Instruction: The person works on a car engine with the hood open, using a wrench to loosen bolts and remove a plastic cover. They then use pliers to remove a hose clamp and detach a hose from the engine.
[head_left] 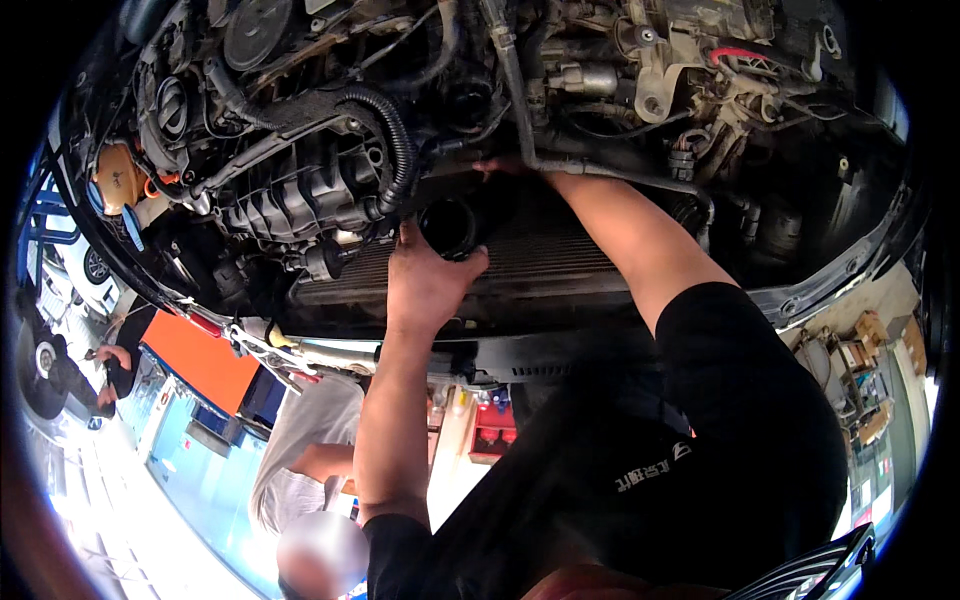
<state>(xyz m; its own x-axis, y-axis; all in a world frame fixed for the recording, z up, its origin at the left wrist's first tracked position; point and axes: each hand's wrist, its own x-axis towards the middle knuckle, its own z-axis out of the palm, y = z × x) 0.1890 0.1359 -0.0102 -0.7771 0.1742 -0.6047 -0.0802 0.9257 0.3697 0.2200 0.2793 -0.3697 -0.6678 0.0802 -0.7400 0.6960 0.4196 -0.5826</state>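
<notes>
A black air duct [448, 228] with a round open mouth sits low in the engine bay, in front of the engine. My left hand [432, 285] is closed on its near side, the thumb at the rim's right and the fingers along its left. Farther back and to the right, my right hand [503, 166] reaches under a thin dark pipe [610, 172]. Its fingers point left and look bent around something dark at the far side of the duct; what they grip is hidden in shadow. Below both hands runs the finned radiator [545, 255].
A ribbed black hose [395, 150] curves just left of the duct, beside the black intake manifold [300, 200]. The car's front crossmember [540, 355] lies between my body and the bay. Another person in a light shirt [305, 450] stands nearby, left of my arm.
</notes>
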